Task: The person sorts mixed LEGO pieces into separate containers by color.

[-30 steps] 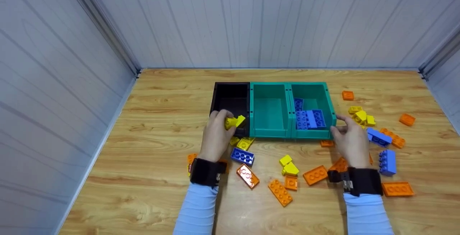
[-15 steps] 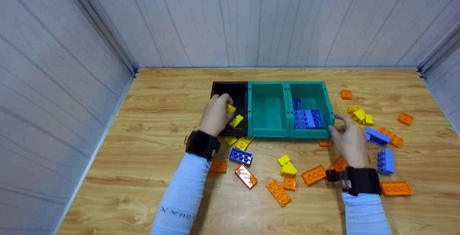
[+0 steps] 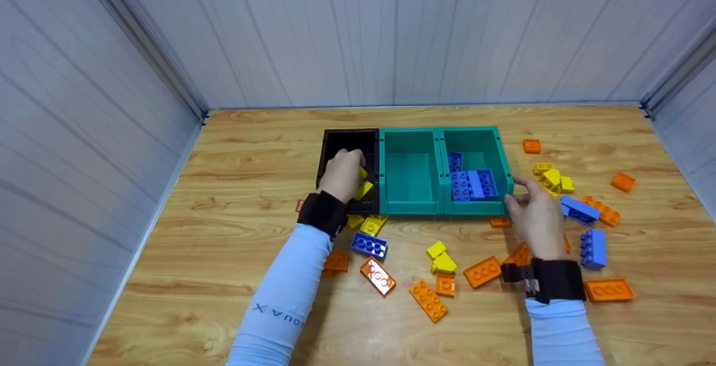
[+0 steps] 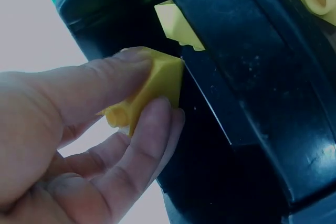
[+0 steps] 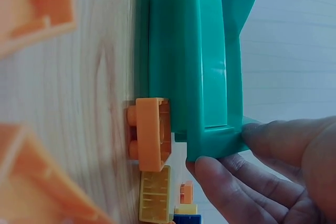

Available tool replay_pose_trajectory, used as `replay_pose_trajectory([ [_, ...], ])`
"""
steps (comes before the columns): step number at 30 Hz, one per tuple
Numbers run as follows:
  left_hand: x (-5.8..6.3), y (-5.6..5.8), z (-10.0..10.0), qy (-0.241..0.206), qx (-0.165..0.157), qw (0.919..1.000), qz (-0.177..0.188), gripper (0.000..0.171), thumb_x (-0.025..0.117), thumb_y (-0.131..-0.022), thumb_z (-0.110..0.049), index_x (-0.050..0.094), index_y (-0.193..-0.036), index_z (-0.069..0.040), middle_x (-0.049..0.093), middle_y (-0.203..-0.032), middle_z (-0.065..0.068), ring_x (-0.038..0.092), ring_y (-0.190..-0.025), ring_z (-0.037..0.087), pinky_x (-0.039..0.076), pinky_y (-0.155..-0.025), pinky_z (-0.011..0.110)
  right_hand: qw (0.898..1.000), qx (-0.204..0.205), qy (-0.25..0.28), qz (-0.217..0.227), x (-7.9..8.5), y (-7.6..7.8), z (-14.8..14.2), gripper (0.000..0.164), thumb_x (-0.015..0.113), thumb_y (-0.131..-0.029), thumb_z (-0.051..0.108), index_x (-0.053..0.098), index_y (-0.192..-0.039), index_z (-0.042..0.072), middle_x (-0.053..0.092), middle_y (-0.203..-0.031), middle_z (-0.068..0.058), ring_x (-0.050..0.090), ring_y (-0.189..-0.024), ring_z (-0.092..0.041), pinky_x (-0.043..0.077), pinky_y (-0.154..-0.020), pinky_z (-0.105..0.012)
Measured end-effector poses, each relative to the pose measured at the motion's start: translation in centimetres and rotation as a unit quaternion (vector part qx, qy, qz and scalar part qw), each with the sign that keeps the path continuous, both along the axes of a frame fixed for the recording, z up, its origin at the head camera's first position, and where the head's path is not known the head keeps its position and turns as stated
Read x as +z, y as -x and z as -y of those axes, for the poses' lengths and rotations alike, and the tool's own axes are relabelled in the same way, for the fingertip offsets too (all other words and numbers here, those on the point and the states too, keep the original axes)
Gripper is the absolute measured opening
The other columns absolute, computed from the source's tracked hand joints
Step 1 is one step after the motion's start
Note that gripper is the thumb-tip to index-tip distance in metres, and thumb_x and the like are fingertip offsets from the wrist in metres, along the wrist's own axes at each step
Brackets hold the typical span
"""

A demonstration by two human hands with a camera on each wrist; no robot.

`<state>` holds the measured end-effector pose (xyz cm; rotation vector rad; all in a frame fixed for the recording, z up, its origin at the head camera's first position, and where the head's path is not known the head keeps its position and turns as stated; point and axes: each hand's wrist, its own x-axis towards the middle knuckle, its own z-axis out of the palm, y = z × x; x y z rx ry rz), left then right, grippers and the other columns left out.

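My left hand [image 3: 341, 178] is inside the black bin [image 3: 348, 141], pinching a yellow toy brick [image 4: 164, 80] with a slanted side between thumb and fingers. Another yellow brick [image 3: 364, 190] lies on the bin's floor beside it. At the right end of the row, my right hand [image 3: 538, 220] grips the front corner of a green bin [image 5: 212, 72] between thumb and fingers. Several blue bricks [image 3: 474, 184] lie in that bin. The middle green bin [image 3: 411, 208] stands between it and the black one.
Orange bricks [image 3: 429, 300] lie scattered in front of the bins, with a blue brick [image 3: 369, 245] and yellow bricks [image 3: 442, 262] among them. More yellow bricks [image 3: 551, 179] and blue bricks [image 3: 593, 249] lie right of my right hand. White panels [image 3: 425, 30] enclose the table.
My left hand has moved deeper into the black bin with a yellow brick; the other yellow brick has dropped from it to the bin's floor. My right hand stays on the green bin's corner.
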<state>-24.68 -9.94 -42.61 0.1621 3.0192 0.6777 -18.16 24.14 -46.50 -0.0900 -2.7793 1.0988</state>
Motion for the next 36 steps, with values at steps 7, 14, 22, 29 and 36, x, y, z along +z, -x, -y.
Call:
replay_pose_trajectory([
  [7,-0.2,0.3,0.0,0.017,-0.006,0.9998,0.0,0.025,0.062,-0.093,0.005,0.069,-0.116,-0.001,0.067,-0.112,0.018,0.065,-0.1,0.034,0.055,-0.083,0.041,1.0,0.002,-0.001,-0.009,-0.1,-0.1,0.0,0.043,0.056,-0.102,0.013,0.05,-0.144,0.004,0.068,-0.104,-0.024,0.065,-0.086,-0.035,0.049,-0.07,-0.045],
  [14,0.5,-1.0,1.1,-0.005,-0.027,0.9991,-0.034,0.022,0.063,-0.092,0.006,0.07,-0.112,0.001,0.067,-0.11,0.017,0.063,-0.103,0.032,0.053,-0.088,0.039,1.0,-0.001,-0.005,-0.006,0.0,0.0,-0.1,0.043,0.056,-0.102,0.015,0.051,-0.143,0.003,0.069,-0.103,-0.025,0.065,-0.085,-0.036,0.048,-0.066,-0.043],
  [22,1.2,-4.7,3.7,-0.021,-0.086,0.9949,-0.049,0.013,0.073,-0.089,-0.004,0.074,-0.102,-0.002,0.068,-0.099,0.01,0.064,-0.092,0.024,0.054,-0.082,0.035,1.0,0.005,0.002,-0.008,0.1,-0.2,0.0,0.043,0.056,-0.101,0.012,0.051,-0.143,0.003,0.069,-0.103,-0.025,0.065,-0.086,-0.035,0.049,-0.069,-0.044],
  [29,-0.3,-8.9,6.2,-0.004,-0.112,0.9931,0.035,0.023,0.077,-0.087,-0.01,0.074,-0.109,-0.004,0.068,-0.105,0.009,0.064,-0.096,0.025,0.054,-0.084,0.038,1.0,0.002,0.0,-0.004,0.2,-0.1,0.0,0.043,0.057,-0.101,0.011,0.051,-0.142,0.002,0.069,-0.103,-0.025,0.065,-0.087,-0.036,0.05,-0.07,-0.046],
  [36,-1.7,-12.3,8.1,-0.009,-0.165,0.9861,0.015,0.036,0.084,-0.08,-0.02,0.073,-0.108,0.001,0.068,-0.102,0.012,0.063,-0.091,0.028,0.054,-0.081,0.041,1.0,0.006,-0.004,-0.011,0.1,-0.2,0.0,0.043,0.057,-0.101,0.012,0.051,-0.142,0.003,0.069,-0.102,-0.024,0.065,-0.085,-0.035,0.049,-0.069,-0.045],
])
